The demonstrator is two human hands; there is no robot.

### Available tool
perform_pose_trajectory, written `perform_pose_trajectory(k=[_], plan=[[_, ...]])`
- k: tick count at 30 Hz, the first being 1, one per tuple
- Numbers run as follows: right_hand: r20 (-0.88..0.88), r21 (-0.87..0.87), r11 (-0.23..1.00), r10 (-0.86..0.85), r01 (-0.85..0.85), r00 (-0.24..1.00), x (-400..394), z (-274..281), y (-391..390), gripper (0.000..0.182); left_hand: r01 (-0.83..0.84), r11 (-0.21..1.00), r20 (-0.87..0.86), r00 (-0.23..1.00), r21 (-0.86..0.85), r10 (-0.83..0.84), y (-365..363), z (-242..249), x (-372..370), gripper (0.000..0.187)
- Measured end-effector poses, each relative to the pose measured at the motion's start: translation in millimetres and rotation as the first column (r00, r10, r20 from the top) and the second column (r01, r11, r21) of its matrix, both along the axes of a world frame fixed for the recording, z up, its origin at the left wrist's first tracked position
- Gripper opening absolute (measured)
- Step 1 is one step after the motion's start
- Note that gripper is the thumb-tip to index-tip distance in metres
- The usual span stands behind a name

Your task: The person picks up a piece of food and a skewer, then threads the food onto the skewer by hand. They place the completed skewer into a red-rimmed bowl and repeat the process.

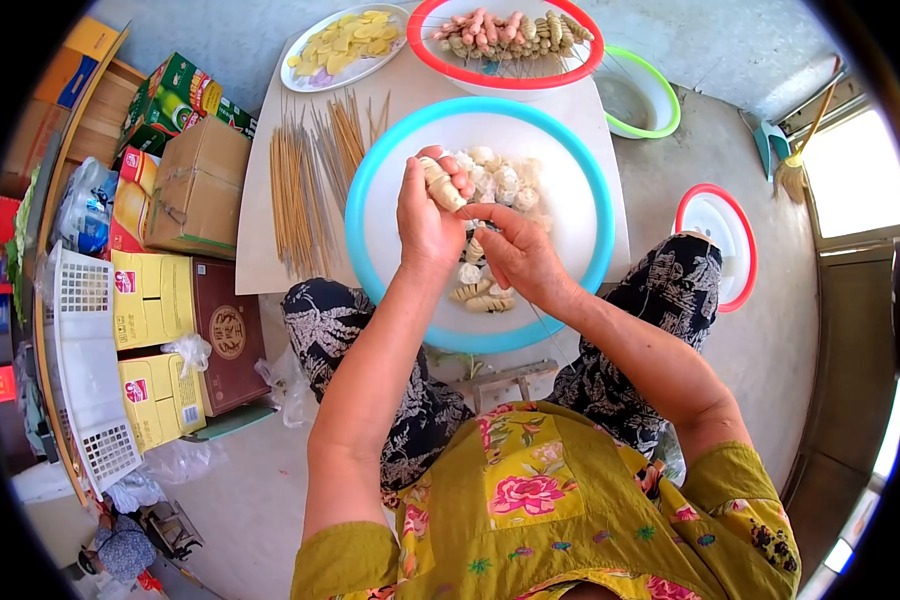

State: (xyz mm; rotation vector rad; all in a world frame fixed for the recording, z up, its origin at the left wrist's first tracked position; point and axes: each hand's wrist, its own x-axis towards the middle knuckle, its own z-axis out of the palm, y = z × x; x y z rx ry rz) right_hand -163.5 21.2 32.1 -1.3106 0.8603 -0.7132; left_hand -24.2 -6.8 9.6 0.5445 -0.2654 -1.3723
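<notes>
My left hand (432,215) is closed around a pale beige ridged roll (444,186), held up over the blue-rimmed basin (382,285). At the near end of the roll, my right hand (522,255) has thumb and fingers pinched together. A thin metal skewer (558,345) trails from below this hand toward my lap; the part inside the fingers is hidden. In the basin beneath are several whitish rounded pieces (505,183), with more beige ridged rolls (488,301) on the side nearer me.
Bamboo sticks (295,200) and metal skewers (332,150) lie on the table's left. Behind stand a plate of yellow slices (345,45) and a red-rimmed basin (418,45) of skewered pink and beige pieces (510,35). A green-rimmed basin (660,125) is at right; boxes (200,185) crowd the left.
</notes>
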Motion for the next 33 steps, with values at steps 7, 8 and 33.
perform_pose_trajectory(k=[7,8,33], plan=[[-0.017,-0.001,1.0,-0.009,0.009,1.0,0,2,-1,0.022,0.019,1.0,0.017,1.0,-0.014,-0.019,2,1,-2,0.026],[-0.006,-0.005,1.0,-0.006,0.006,1.0,0,0,-2,0.02,0.023,1.0,0.015,1.0,-0.016,-0.023,1,1,-2,0.026],[-0.011,0.036,0.994,0.101,-0.101,0.995,-3,-8,-11,0.014,-0.057,0.998,-0.065,0.996,-0.037,0.054,-6,-2,21,0.04]])
